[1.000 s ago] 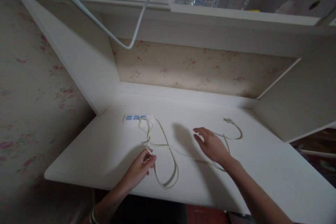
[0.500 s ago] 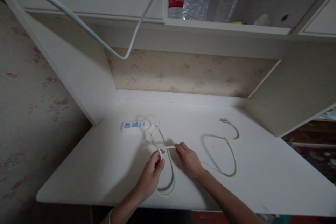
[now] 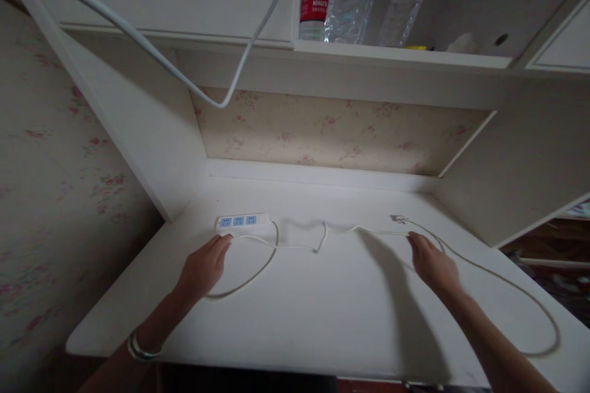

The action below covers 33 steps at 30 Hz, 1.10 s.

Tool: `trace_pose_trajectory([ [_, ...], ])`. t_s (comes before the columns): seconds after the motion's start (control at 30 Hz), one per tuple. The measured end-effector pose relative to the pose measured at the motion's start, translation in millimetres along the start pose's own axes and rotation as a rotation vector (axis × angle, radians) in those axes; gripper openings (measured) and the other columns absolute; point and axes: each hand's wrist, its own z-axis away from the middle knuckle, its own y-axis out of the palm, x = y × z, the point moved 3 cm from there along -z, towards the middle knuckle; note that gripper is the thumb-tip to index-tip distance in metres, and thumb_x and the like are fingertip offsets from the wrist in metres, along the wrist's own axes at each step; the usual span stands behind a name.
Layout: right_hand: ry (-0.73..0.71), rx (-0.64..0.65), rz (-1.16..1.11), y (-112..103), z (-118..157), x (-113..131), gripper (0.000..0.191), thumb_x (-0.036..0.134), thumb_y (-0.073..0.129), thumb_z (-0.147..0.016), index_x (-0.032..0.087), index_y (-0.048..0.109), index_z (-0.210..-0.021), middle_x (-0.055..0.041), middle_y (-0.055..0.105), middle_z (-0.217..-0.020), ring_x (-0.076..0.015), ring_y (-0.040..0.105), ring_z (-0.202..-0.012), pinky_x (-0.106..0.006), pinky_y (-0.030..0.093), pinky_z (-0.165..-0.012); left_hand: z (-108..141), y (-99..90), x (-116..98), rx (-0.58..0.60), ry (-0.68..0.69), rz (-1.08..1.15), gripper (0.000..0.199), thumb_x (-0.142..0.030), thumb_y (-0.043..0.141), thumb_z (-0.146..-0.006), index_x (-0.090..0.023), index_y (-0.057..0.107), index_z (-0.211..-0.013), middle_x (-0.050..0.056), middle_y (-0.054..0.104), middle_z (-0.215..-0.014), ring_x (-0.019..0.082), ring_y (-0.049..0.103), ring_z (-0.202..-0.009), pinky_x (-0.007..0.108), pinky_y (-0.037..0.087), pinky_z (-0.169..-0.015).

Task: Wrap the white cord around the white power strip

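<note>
White desk (image 3: pixel 322 319) is supporting a pale cord (image 3: pixel 295 247), probably light and flexible, kinking between the hands. Left hand (image 3: pixel 203 267) is pinching one stretch with nearly closed fingers; right hand (image 3: pixel 436 263) is pinching another likewise. Power strip (image 3: pixel 242 221) is lying beyond the left fingers, likely rigid, its long sides offering firm hold. Plug (image 3: pixel 400 219) is lying at right, its body seemingly offering better grip than cord.

Just in front of the power strip (image 3: pixel 243 221), the left hand (image 3: pixel 203 267) is pinching the white cord (image 3: pixel 295 247), which is running kinked to the right hand (image 3: pixel 433 263), well to the strip's right. The plug (image 3: pixel 400 219) is lying beyond that hand, also right of the strip, while bottles (image 3: pixel 351 0) are standing on the shelf (image 3: pixel 401 54) above it.
</note>
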Motion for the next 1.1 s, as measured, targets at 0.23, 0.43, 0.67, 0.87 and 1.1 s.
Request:
trace_pose_trajectory([
  [0.23,0.132,0.163,-0.038,30,-10,-62,0.044,0.043,0.025,-0.096,0.024,0.058,-0.118,-0.0138,0.064,-0.116,-0.0251,0.064,-0.075,-0.038,0.046,-0.062,1,-2.5,1,0.028,0.017,-0.084,0.03,-0.032,0.039,-0.094,-0.025,0.063,-0.111,0.005,0.069,-0.098,0.018,0.065,-0.087,0.025,0.05,-0.072],
  [0.43,0.144,0.282,-0.051,66,-12,-55,0.045,0.037,0.025,-0.094,0.025,0.062,-0.116,-0.0138,0.062,-0.119,-0.0312,0.06,-0.099,-0.048,0.046,-0.075,12,14.7,-66,0.185,0.184,0.137,0.031,-0.029,0.039,-0.095,-0.029,0.061,-0.117,0.003,0.068,-0.1,0.015,0.064,-0.09,0.024,0.05,-0.081],
  [0.67,0.082,0.228,-0.006,66,-4,-31,0.047,0.022,0.034,-0.086,0.02,0.052,-0.13,-0.0161,0.052,-0.132,-0.0329,0.053,-0.109,-0.05,0.048,-0.078,19,38.3,-112,0.39,0.311,0.177,0.027,-0.022,0.042,-0.093,-0.024,0.065,-0.108,0.007,0.065,-0.098,0.019,0.06,-0.093,0.033,0.047,-0.085],
  [0.87,-0.079,-0.083,-0.123,18,9,39,0.055,0.009,0.041,-0.078,0.021,0.049,-0.131,-0.0117,0.054,-0.129,-0.0289,0.051,-0.112,-0.049,0.042,-0.093,-27,50.5,-80,0.36,0.276,0.278,0.03,-0.025,0.038,-0.095,-0.023,0.062,-0.114,0.007,0.062,-0.107,0.018,0.056,-0.102,0.033,0.043,-0.094],
  [1.1,-0.423,-0.169,-0.719,-40,62,164,0.037,0.01,0.039,-0.087,0.022,0.053,-0.118,-0.0099,0.06,-0.113,-0.0228,0.053,-0.109,-0.042,0.047,-0.093,-86,60.9,3,0.318,0.078,-0.107,0.057,-0.036,0.065,-0.076,-0.02,0.051,-0.129,0.014,0.046,-0.137,0.03,0.041,-0.127,0.043,0.032,-0.105],
])
